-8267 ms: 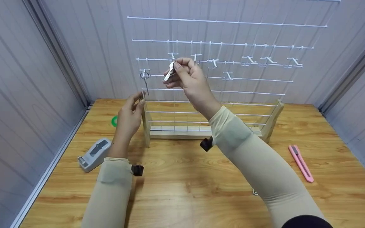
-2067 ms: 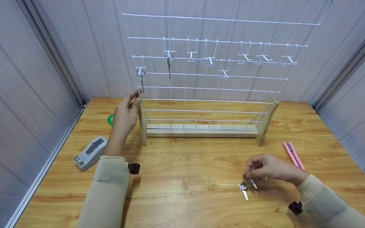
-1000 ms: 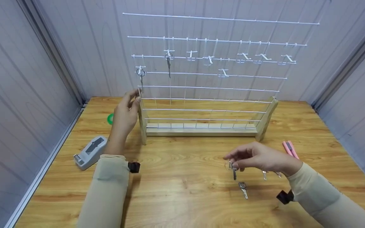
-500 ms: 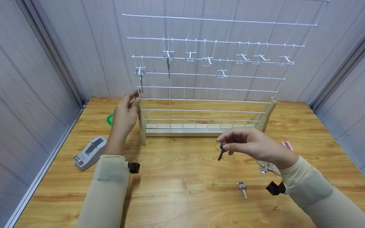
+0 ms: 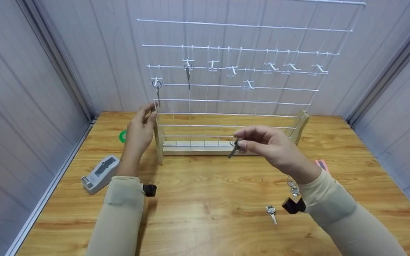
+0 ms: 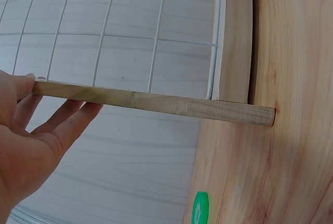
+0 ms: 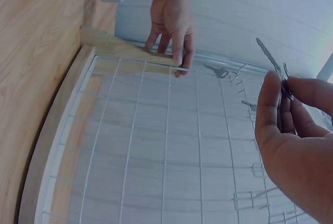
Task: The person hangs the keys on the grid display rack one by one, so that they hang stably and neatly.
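Observation:
A white wire grid rack [image 5: 226,114] on a wooden stand has several hooks across its upper half. My left hand [image 5: 139,133] grips the top end of the stand's left wooden side post [image 6: 156,101], thumb on one side and fingers on the other. My right hand [image 5: 272,147] pinches a key [image 5: 232,153] with a ring, raised in front of the rack's lower bars. In the right wrist view the blade of this key [image 7: 268,54] points away from the fingertips. One key [image 5: 158,95] hangs by its ring on the leftmost hook, another key [image 5: 188,76] on the hook beside it.
On the table at right lie a single key [image 5: 271,214] and more keys [image 5: 293,190], partly behind the right wrist. A pink utility knife [image 5: 321,164] is mostly covered by the right arm. Left of the rack are a grey tape dispenser [image 5: 92,181] and a green tape roll [image 5: 122,136].
The key my right hand held earliest now hangs on the second hook. The right hand has since lifted another key from the table, up and left toward the rack. The left hand stays on the post.

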Available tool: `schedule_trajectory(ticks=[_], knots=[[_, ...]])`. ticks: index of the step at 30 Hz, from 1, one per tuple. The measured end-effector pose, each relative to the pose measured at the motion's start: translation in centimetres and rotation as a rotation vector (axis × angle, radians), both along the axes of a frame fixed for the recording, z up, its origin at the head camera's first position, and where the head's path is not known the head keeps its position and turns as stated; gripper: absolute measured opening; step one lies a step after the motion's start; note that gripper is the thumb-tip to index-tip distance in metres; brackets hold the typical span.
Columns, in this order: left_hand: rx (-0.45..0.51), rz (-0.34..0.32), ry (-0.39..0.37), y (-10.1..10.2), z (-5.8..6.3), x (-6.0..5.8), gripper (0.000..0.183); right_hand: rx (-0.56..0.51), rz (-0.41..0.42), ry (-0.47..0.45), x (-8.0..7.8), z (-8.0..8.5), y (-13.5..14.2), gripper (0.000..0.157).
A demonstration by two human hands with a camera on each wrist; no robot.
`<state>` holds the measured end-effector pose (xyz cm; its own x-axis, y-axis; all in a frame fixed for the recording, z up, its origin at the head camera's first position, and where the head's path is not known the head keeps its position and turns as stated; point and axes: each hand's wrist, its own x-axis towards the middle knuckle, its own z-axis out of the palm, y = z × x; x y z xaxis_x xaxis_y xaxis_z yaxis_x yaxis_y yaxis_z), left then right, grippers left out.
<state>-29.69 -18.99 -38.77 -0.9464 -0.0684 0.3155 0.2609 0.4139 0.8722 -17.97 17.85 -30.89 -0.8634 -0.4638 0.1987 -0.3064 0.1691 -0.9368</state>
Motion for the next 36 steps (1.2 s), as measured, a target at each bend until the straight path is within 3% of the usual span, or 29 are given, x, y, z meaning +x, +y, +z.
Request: schedule_trajectory(ticks=[17, 26, 36], knots=[[0.005, 0.004, 0.025, -0.1, -0.2, 0.1, 0.04, -0.205, -0.17, 0.167, -2.8, 4.3, -5.1, 0.025], [0.019, -0.007, 0.014, 0.1, -0.4, 0.0, 0.04, -0.298, -0.326, 0.313, -4.7, 5.1, -8.1, 0.026], [0.015, -0.004, 0.001, 0.2, -0.2, 0.3, 0.041, -0.416, -0.446, 0.317, -5.4, 5.8, -10.4, 0.027]])
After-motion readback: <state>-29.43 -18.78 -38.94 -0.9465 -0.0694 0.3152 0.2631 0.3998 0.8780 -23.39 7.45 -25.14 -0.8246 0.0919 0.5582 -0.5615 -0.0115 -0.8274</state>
